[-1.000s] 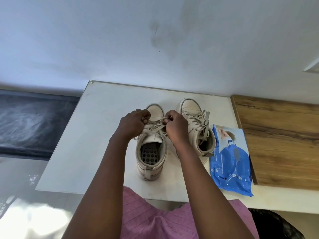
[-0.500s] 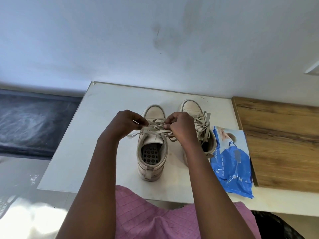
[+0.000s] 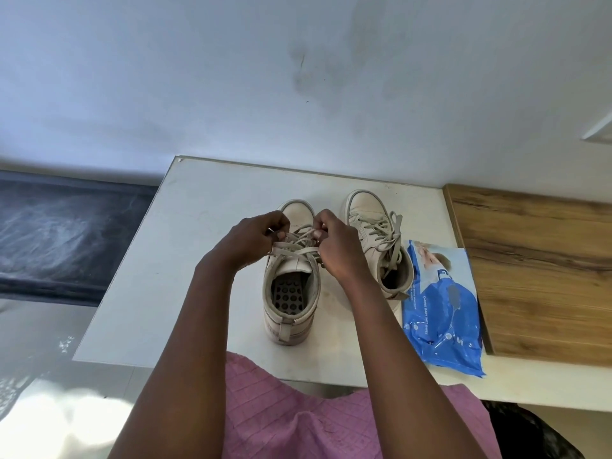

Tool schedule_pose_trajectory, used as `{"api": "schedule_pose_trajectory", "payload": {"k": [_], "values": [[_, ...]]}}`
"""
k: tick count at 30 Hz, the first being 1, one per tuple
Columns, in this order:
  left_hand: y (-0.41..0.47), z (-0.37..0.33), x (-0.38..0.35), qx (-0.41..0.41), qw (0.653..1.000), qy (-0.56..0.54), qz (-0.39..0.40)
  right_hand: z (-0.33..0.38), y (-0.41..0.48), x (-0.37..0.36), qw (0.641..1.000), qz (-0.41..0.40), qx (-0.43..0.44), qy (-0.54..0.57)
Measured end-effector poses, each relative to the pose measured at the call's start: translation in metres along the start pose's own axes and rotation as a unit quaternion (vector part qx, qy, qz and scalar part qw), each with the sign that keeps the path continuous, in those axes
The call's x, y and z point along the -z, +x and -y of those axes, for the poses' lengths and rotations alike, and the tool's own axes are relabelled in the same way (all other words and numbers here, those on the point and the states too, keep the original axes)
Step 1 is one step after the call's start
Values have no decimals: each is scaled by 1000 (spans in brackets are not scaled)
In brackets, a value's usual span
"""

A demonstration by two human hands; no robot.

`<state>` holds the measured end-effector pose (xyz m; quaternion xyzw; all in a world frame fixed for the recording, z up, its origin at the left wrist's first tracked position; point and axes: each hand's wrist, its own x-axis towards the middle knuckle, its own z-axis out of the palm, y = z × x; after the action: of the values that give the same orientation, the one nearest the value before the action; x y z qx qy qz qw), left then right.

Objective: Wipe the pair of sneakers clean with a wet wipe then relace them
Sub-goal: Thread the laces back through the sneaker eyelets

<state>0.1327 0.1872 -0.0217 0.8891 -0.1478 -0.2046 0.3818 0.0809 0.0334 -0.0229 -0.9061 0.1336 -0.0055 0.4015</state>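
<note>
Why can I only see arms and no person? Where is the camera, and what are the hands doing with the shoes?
There is no machine here, just a person. The camera sits on their head and looks down, so you see only their arms and pink clothes. It is the only view. The left hand and the right hand each pinch the laces of the nearer sneaker, which stands on a white table. The second sneaker stands beside it, with its laces threaded in. To the right of that lies a blue pack of wet wipes, and further right is a wooden top.
</note>
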Motion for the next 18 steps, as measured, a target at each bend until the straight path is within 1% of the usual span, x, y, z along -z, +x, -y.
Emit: {"api": "schedule_pose_trajectory", "payload": {"k": [2,4,7,11,14,18], "values": [[-1,5,3,-5,999,-54,-6,-2,0,3,999,-3,-10,36],[-2,11,6,2,997,-76,-11,-4,0,9,997,16,-28,63],[-2,12,6,11,997,-75,-30,-6,-1,11,995,22,-41,89],[-1,4,1,3,997,-60,-51,-3,0,-1,998,-26,-31,53],[-2,2,1,-4,998,-29,-47,-2,1,-6,999,-38,-28,21],[-4,3,1,-10,1000,-4,-29,-3,1,-3,997,-33,-51,51]]}}
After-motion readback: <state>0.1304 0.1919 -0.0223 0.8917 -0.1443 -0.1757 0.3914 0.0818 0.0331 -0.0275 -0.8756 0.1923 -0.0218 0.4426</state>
